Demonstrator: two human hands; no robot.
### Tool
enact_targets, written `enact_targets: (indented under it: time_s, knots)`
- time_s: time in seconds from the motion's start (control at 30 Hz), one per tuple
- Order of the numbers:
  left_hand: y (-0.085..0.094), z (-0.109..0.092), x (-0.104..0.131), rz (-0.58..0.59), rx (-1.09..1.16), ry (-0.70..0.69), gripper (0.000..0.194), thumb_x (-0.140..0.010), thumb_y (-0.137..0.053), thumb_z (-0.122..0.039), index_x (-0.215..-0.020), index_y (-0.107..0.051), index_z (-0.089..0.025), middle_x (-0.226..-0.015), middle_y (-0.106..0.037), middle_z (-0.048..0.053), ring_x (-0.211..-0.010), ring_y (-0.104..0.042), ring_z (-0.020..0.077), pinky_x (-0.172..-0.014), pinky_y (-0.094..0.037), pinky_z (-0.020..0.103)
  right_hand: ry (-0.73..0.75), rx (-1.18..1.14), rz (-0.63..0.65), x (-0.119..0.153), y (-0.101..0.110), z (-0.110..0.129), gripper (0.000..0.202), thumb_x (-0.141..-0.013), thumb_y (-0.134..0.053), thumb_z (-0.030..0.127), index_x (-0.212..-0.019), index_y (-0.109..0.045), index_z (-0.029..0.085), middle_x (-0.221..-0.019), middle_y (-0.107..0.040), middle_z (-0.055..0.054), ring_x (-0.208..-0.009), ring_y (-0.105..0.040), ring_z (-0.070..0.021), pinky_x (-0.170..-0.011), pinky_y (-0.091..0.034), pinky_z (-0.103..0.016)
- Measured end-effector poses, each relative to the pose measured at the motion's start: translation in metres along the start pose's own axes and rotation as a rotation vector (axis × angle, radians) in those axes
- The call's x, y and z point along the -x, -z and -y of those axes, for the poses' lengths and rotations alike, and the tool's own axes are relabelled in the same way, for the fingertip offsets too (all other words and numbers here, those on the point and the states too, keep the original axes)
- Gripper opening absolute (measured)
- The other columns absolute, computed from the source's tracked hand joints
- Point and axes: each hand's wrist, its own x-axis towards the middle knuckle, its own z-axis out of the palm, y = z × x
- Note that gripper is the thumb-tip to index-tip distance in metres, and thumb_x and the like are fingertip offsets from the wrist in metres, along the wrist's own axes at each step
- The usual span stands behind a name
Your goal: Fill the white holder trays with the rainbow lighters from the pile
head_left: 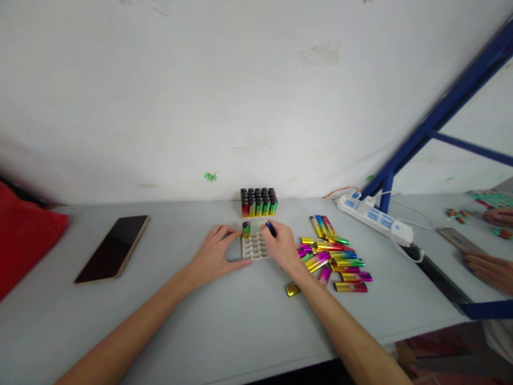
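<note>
A white tray [254, 249] with rows of oval slots lies on the table between my hands. One lighter [246, 230] with a black top and a green-yellow body stands in its far left corner. My left hand [216, 250] braces the tray's left side, thumb at the near corner and fingers beside the standing lighter. Pinched in my right hand [281, 246], over the tray's right side, is a dark blue-ended lighter [271, 229]; my fingers hide most of it. Behind the tray, a block of black-topped lighters [258, 202] stands upright in tight rows.
Loose metallic-coloured lighters [336, 259] lie spread right of the tray. A white power strip [374, 219] and blue metal frame [385, 192] stand farther right. At left are a phone [113, 249] and red cloth-like item [24, 235]. Another person's hand [491, 270] is far right.
</note>
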Motion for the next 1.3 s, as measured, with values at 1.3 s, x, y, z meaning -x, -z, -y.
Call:
enact_targets:
  time_s: [1.3]
  knots:
    - [-0.007,0.012,0.0,-0.042,-0.001,-0.007,0.074,-0.097,-0.09,-0.084,-0.145,-0.085,-0.028,-0.135,-0.081,0.012,-0.127,-0.073,0.0395,-0.121,-0.063,0.058,0.164,0.664,0.004,-0.022,0.061,-0.032,0.026,-0.13,-0.057,0.037,-0.126,-0.08,0.024,-0.12,-0.083,-0.014,-0.117,-0.076,-0.0318,-0.105,-0.057,-0.043]
